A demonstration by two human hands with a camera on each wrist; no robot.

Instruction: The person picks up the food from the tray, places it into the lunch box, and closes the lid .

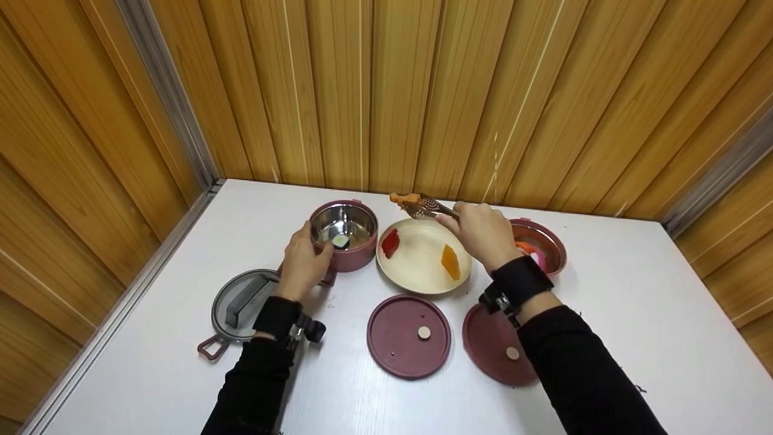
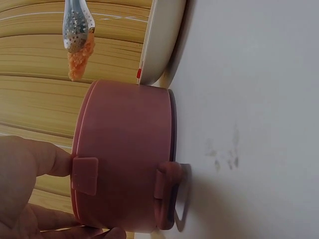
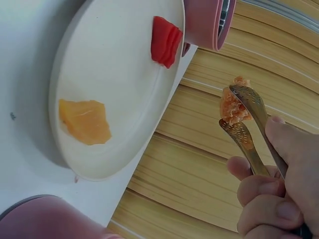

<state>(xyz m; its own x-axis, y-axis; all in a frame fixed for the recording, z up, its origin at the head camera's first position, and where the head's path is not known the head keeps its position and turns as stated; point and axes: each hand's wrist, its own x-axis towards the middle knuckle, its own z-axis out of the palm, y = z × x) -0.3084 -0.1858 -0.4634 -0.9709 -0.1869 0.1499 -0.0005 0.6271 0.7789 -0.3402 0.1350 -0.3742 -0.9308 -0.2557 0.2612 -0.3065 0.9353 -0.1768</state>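
My left hand (image 1: 305, 261) grips a dark pink, steel-lined pot (image 1: 354, 260) by its rim, thumb and fingers on either side. Inside the pot lies a small pale green and dark piece (image 1: 340, 241). With my right hand (image 1: 488, 237) I hold metal food tongs (image 1: 430, 205), their perforated tips closed on an orange, crumbly-looking lump of food (image 3: 233, 103). That lump hangs in the air above the far edge of a cream plate (image 1: 416, 279). On the plate are a red piece (image 3: 166, 42) and a yellow-orange piece (image 3: 85, 122).
A second pink pot (image 1: 557, 241) with colourful pieces stands right of the plate, partly behind my right wrist. Two dark red round lids (image 1: 398, 356) (image 1: 492, 353) lie nearer me. Left of my left wrist is a grey lid (image 1: 224, 302) with a handle. Wood-patterned walls (image 1: 398, 90) enclose the white table.
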